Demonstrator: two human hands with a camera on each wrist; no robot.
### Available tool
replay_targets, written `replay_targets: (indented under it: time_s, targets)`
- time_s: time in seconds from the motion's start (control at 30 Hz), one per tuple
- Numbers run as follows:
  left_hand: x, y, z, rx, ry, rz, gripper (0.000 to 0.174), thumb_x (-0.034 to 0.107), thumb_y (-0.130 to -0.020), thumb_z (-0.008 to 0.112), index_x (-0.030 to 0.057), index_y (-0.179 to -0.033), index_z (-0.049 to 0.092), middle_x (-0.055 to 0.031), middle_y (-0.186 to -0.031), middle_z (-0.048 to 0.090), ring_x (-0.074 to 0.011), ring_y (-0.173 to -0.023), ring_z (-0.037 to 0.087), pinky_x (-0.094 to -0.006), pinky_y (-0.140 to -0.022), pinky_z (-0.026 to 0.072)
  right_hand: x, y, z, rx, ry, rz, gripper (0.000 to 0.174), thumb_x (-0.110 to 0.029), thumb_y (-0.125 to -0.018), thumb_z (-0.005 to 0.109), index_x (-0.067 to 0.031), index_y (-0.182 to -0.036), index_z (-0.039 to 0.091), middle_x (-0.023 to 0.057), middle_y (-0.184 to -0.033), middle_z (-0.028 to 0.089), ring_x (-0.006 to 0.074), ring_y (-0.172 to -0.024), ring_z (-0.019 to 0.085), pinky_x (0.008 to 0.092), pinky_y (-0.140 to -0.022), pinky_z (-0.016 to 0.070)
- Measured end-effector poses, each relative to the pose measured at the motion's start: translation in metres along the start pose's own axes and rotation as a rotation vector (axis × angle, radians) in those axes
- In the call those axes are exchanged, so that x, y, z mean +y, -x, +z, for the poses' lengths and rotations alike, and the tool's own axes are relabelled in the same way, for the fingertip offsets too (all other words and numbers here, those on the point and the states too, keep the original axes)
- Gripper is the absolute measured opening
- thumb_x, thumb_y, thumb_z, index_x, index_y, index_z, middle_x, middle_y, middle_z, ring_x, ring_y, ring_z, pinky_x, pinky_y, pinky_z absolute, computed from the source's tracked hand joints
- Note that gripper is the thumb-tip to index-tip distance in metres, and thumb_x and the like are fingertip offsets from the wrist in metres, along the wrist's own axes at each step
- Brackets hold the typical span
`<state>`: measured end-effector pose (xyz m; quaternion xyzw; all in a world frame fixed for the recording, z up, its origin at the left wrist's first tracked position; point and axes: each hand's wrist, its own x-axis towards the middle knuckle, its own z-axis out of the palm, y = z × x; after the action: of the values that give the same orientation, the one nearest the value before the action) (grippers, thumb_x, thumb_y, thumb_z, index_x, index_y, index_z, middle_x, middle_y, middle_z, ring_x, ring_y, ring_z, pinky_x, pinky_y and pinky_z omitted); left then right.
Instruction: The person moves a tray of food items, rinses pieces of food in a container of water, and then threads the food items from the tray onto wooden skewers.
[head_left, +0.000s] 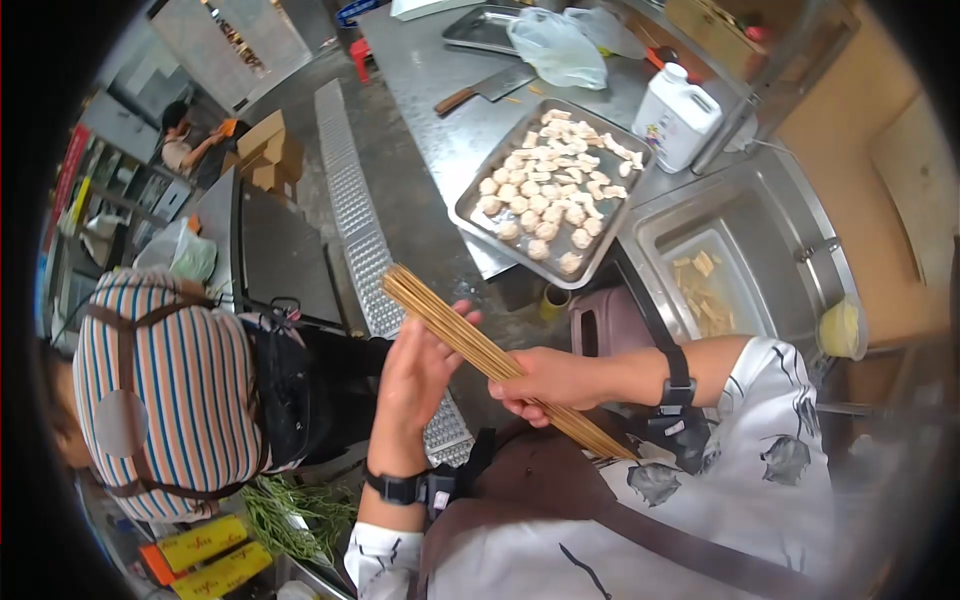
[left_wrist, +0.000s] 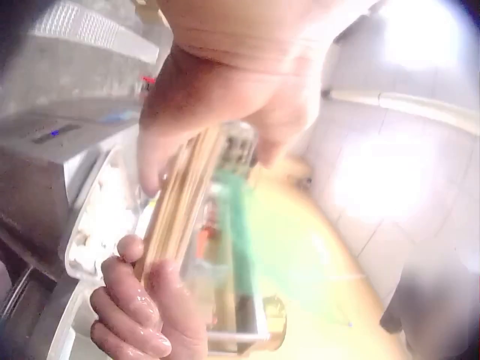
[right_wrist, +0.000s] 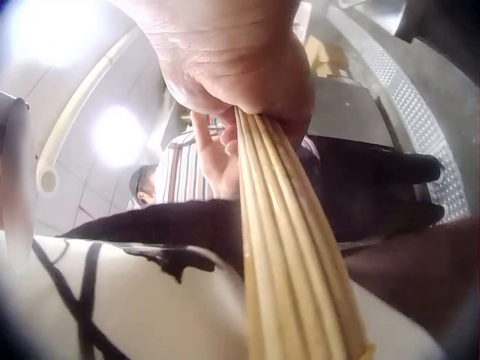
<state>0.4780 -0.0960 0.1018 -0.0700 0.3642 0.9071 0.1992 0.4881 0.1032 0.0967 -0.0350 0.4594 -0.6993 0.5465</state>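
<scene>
A thick bundle of long bamboo skewers (head_left: 450, 328) slants across the front of the body in the head view. My right hand (head_left: 548, 380) grips the bundle below its middle, and the lower ends reach back toward the apron. Around the upper part, my left hand (head_left: 415, 368) lies against the skewers with its palm facing them and its fingers extended. The left wrist view has the skewers (left_wrist: 180, 199) passing between the left thumb and fingers, with the wet right hand (left_wrist: 142, 307) round them lower down. Close up in the right wrist view, the skewers (right_wrist: 281, 247) stick out behind the right hand.
A metal tray (head_left: 468, 222) of pale balls and pieces stands on the steel table (head_left: 415, 75), near a cleaver (head_left: 485, 88) and white jug (head_left: 675, 118). A sink (head_left: 790, 250) is to the right. A person in a striped shirt (head_left: 170, 380) stands close at left.
</scene>
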Motion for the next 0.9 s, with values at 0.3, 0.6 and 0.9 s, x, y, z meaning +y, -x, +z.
replay_targets:
  time_s: [0.3,0.6,0.9]
  targets:
    - [-0.066,-0.092,0.128,-0.045,-0.015,-0.262,0.028,0.022,-0.092,0.053,0.0016,-0.109,0.044,-0.0154,-0.091,0.058,-0.0283,-0.083,0.062,-0.0437,-0.074,0.0532,-0.014,0.075,-0.125,-0.023,-0.344,-0.202,0.039,-0.034,-0.094,0.043,-0.0009,-0.114,0.050,0.0111,-0.091,0.059,0.0194,-0.084,0.062,0.0317,-0.074,0.0503]
    - [-0.075,-0.157,0.138,-0.228,-0.111,-0.517,0.030,0.023,-0.092,0.052,-0.0011,-0.109,0.045,-0.0165,-0.099,0.058,-0.0282,-0.095,0.060,-0.0412,-0.083,0.0515,-0.021,-0.002,-0.114,0.214,-0.252,-0.412,0.025,-0.021,-0.086,0.055,-0.0003,-0.101,0.057,0.0101,-0.085,0.061,0.0215,-0.081,0.059,0.0356,-0.072,0.0485]
    - [-0.028,-0.229,0.097,-0.165,-0.398,-0.344,0.033,0.017,-0.089,0.056,-0.0014,-0.115,0.044,-0.0115,-0.103,0.057,-0.0198,-0.095,0.058,-0.0316,-0.078,0.0512,-0.071,-0.017,-0.123,0.891,0.543,-0.280,0.017,-0.015,-0.084,0.054,-0.0015,-0.093,0.060,0.0134,-0.078,0.063,0.0250,-0.070,0.061,0.0347,-0.065,0.0474]
